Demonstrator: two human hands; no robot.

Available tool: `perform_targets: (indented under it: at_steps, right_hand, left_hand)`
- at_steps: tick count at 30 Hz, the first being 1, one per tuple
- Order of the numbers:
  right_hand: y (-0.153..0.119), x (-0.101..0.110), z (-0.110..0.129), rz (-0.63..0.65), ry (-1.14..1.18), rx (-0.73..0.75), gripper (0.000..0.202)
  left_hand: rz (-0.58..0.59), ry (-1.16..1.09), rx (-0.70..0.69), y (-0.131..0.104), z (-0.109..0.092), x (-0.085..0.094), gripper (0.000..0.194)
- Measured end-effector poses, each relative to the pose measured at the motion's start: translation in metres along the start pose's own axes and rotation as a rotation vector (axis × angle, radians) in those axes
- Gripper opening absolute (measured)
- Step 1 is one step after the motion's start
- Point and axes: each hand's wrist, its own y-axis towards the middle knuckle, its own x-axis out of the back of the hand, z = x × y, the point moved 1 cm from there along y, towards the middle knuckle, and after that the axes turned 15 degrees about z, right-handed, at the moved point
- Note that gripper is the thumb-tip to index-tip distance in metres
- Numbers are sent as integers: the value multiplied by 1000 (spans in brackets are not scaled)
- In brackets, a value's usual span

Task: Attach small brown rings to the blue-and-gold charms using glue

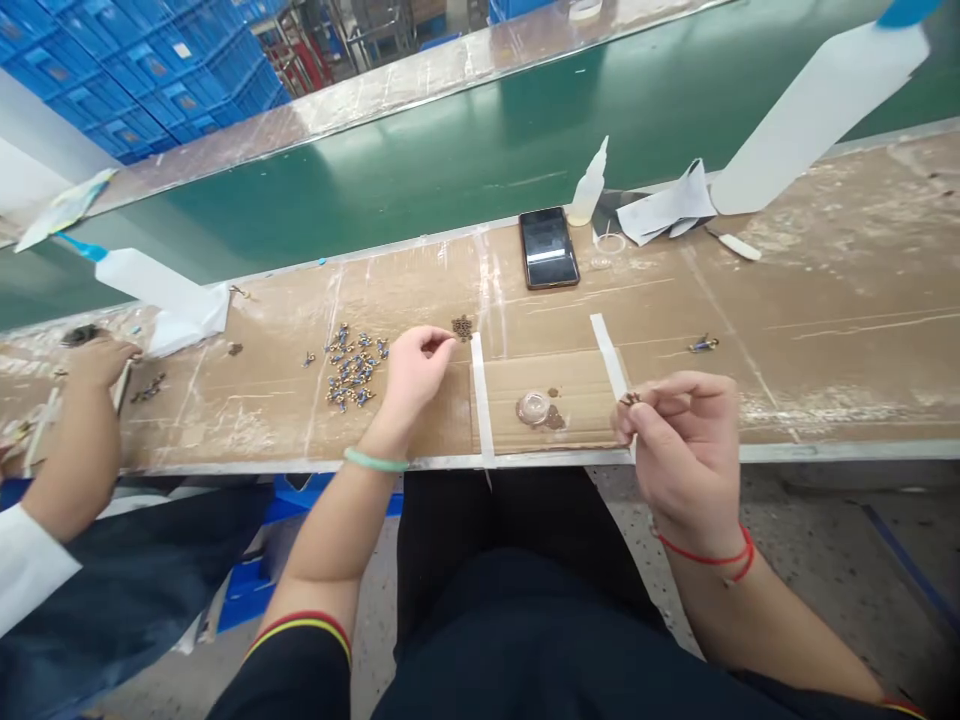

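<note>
Blue crates (150,75) are stacked in the background, beyond a green belt (375,175) that runs along the far edge of a brown, scuffed tabletop (420,265). Near the tabletop's near edge, the right hand (686,440) has thumb and fingers clamped on a small brown piece (628,399), held over the right edge of a cardboard sheet (585,375). White tape strips (482,400) lie along the left and right edges of that sheet. Toward its near edge sits a clear round dish (534,406), with brown patches (555,417) just beside it.

Past the sheet's far left corner lies a cluster of brown pieces (462,327). The left hand (420,370) is just beside it, thumb and forefinger together at the tips (whether anything is between them, I cannot tell). Left of this hand, a heap of blue and gold pieces (352,372) spreads on the tabletop; one lone blue and gold piece (703,344) lies well to the right. By the far edge rest a phone (550,250) and a small squeeze bottle (588,192). Toward the tabletop's left end, a co-worker's hand (101,360) reaches over it.
</note>
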Motion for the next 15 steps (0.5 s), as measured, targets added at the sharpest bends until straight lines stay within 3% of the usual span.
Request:
perform_targets:
  at_steps: [4,9,15]
  right_hand:
    - [5,9,-15,-113,0,-44,7]
    - [3,11,-26,-181,-4,-121,20]
    - [-21,30,-28,-236,-29,-211,26]
  left_hand:
    - [36,87,53,33,10,-3,13]
    - [42,173,66,34,8,-17,12]
    - [99,211,45,34,-4,-22,9]
